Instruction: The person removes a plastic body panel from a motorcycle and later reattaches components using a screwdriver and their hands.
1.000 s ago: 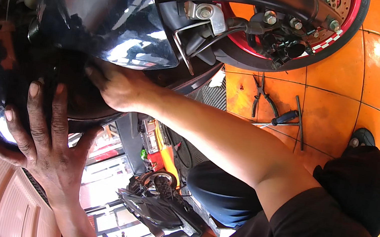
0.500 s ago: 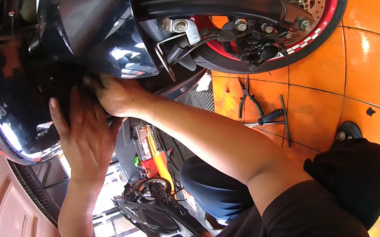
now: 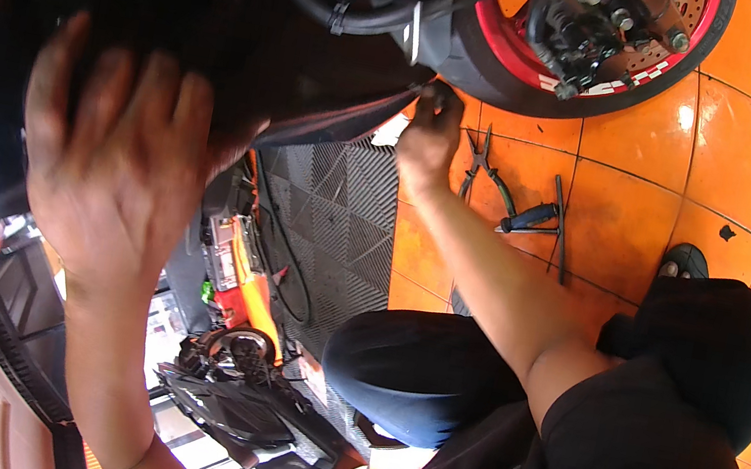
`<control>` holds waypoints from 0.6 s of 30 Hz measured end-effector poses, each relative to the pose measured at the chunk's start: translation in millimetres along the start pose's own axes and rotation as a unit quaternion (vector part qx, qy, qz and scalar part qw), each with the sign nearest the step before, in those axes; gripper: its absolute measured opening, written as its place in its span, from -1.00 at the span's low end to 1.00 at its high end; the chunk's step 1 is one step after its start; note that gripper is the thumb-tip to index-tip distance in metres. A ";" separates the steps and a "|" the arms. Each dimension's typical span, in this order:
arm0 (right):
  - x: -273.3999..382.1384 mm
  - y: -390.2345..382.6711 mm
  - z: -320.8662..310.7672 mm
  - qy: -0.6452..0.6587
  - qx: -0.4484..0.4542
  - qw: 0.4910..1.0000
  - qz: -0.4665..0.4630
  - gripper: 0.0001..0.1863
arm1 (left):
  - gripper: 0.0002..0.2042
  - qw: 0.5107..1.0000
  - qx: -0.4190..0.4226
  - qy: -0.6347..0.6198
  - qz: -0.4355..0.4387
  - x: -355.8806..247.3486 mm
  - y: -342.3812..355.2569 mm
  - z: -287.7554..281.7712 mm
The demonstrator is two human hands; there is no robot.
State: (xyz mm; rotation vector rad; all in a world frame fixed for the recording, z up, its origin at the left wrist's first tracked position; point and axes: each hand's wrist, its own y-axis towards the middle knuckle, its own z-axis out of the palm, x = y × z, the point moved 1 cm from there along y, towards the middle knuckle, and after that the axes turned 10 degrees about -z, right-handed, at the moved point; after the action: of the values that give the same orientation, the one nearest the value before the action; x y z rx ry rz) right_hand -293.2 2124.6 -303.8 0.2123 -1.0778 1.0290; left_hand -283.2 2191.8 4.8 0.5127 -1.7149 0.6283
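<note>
A motorbike's dark front bodywork fills the upper left. My left hand (image 3: pixel 113 158) is raised in front of it, slightly blurred, fingers apart and bent toward the shadowed area; whether the tips touch is hard to see. A long black fairing panel (image 3: pixel 321 89) slants from there toward the front wheel (image 3: pixel 560 101), which has a red rim. At the panel's pointed end, beside the tyre, my right hand (image 3: pixel 429 143) has its fingers curled closed around the tip.
Pliers (image 3: pixel 487 169) and a dark-handled T-shaped tool (image 3: pixel 539 218) lie on the orange tiles (image 3: pixel 621 208). A grey ribbed mat (image 3: pixel 338 218) is below the panel. Another black motorbike (image 3: pixel 255 404) stands beyond, near an orange and red object (image 3: pixel 250 288). A shoe (image 3: pixel 685 261) rests at the right.
My right hand has left the spot beside my left hand and moved right to the panel's tip near the wheel. My left hand has shifted left and up. The view has shifted.
</note>
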 end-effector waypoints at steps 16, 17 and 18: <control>-39.8 53.8 19.1 -0.006 -0.010 0.999 -0.031 -0.67 | -0.75 0.992 -0.084 -0.056 -0.077 -10.9 -14.7 8.4; -46.8 60.0 18.0 -0.023 -0.010 1.000 -0.009 -0.65 | -0.75 0.991 -0.089 -0.055 -0.080 -11.5 -12.9 8.1; -47.0 60.9 18.9 -0.038 -0.008 0.999 0.016 -0.62 | -0.76 0.991 -0.090 -0.053 -0.083 -12.0 -13.2 8.5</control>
State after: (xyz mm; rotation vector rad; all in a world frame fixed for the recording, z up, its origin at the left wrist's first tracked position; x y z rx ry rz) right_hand -356.2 2118.8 -351.4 0.2235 -1.1616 1.0465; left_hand -278.4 2176.4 -6.6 0.5615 -1.7872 0.3297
